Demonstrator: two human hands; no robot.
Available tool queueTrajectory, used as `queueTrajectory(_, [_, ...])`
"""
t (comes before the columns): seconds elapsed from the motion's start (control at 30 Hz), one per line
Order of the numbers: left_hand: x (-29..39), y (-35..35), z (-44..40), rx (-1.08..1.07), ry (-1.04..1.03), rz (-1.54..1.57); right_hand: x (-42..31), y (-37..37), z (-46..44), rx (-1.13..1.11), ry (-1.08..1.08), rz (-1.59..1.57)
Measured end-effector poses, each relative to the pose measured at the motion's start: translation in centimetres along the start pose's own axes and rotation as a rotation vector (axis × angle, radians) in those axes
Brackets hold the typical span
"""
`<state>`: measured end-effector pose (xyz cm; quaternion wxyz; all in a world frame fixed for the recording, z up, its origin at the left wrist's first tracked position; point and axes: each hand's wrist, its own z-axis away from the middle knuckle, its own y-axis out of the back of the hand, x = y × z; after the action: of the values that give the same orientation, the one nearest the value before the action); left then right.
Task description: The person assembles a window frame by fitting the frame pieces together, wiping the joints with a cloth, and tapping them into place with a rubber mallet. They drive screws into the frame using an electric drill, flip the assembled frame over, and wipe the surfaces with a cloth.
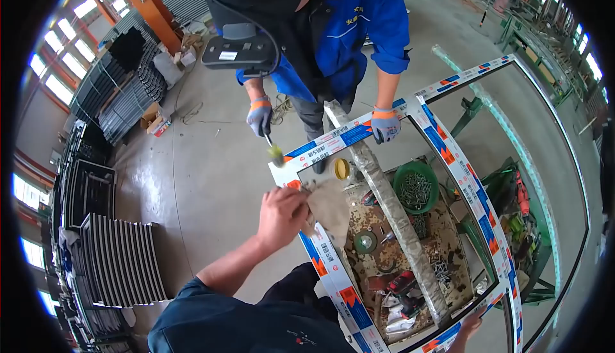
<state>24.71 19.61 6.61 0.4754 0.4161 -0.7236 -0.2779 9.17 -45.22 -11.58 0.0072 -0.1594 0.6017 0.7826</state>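
My left hand (282, 217) is closed on a thin beige cloth (330, 209), which hangs over the near left corner of a window frame (349, 295) covered in printed blue, orange and white film. At the lower right, my right hand (471, 327) touches the frame's edge; its fingers are partly hidden. Across the frame stands a co-worker (346, 39) in blue, wearing grey and orange gloves. One of the co-worker's hands holds a small brush-like tool with a yellowish tip (275, 153); the other rests on the frame. A wrapped bar (391, 205) passes under the frame.
Below the frame, a worktable (359, 225) carries a green bowl of screws (415, 188), a yellow tin (341, 168) and a red power drill (403, 286). Stacked profiles (122, 260) stand at the left. An orange column (150, 7) rises behind. Green stands (538, 270) are at the right.
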Motion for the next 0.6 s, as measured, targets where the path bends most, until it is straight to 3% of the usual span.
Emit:
queueTrajectory(0.27, [-1.6,7.6,-6.2,0.51,-0.052,-0.219,0.1,0.1,-0.8,-0.03,0.001,0.087])
queueTrajectory(0.33, [-3.5,9.1,-5.0,0.529,-0.012,-0.258,4.1,-3.8,-4.4,0.107,0.579,-0.181])
queueTrajectory(0.37, [-5.2,8.9,-3.8,0.493,0.03,-0.179,5.9,-4.0,-6.6,-0.009,0.614,0.127])
queueTrajectory(0.4, [-7.1,7.8,-2.8,0.616,0.055,0.481,7.7,-5.6,-7.2,-0.021,0.736,0.165])
queueTrajectory(0.43, [-5.5,7.7,-3.0,0.522,0.054,0.04,7.6,-5.2,-6.4,-0.027,0.61,0.177])
queueTrajectory(0.47, [-6.4,6.4,-2.5,0.522,0.117,0.182,7.4,-4.5,-5.5,-0.033,0.484,0.19])
queueTrajectory(0.5, [-5.6,5.5,-2.7,0.454,-0.006,-0.003,5.9,-3.7,-4.0,0.074,0.523,0.232])
queueTrajectory(0.53, [-4.4,5.0,-2.9,0.346,-0.26,-0.286,3.0,-2.0,-2.3,-0.012,0.303,0.181])
queueTrajectory(0.6, [-2.8,2.0,-1.8,0.235,-0.093,-0.189,-2.9,1.9,1.9,-0.143,-0.16,0.127])
